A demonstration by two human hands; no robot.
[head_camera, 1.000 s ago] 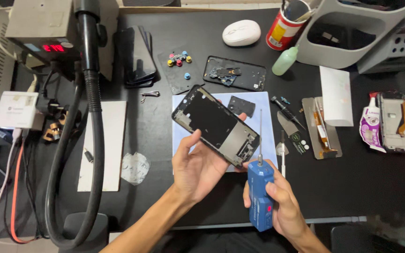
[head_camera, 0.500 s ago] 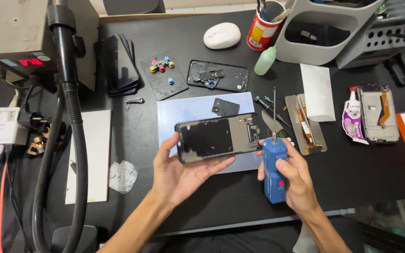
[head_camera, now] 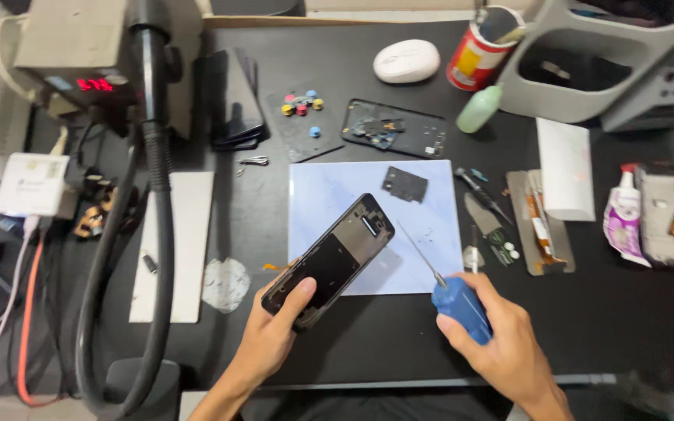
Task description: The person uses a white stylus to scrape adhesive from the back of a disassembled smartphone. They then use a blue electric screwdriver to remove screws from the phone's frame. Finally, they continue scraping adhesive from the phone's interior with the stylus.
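My left hand (head_camera: pixel 274 331) grips the lower end of an opened black phone frame (head_camera: pixel 329 261), tilted so its top points up and to the right over a pale blue mat (head_camera: pixel 431 203). In my right hand (head_camera: pixel 501 351) is a blue-handled screwdriver (head_camera: pixel 462 308); its thin shaft points up-left toward the phone, the tip a little short of the phone's right edge. A small dark cover plate (head_camera: pixel 405 184) lies on the mat above the phone.
A hot-air station (head_camera: pixel 87 58) with a thick black hose (head_camera: pixel 154 218) stands at the left. Another phone frame (head_camera: pixel 394 129), a dark pad with coloured screws (head_camera: pixel 302 117), tweezers (head_camera: pixel 481 191), a glue tube (head_camera: pixel 624 218), a red cup (head_camera: pixel 477 51) and grey bins (head_camera: pixel 579 74) surround the mat.
The phone has tilted from level to diagonal and dropped lower-left with my left hand. My right hand lowered the screwdriver and leaned its shaft toward the phone.
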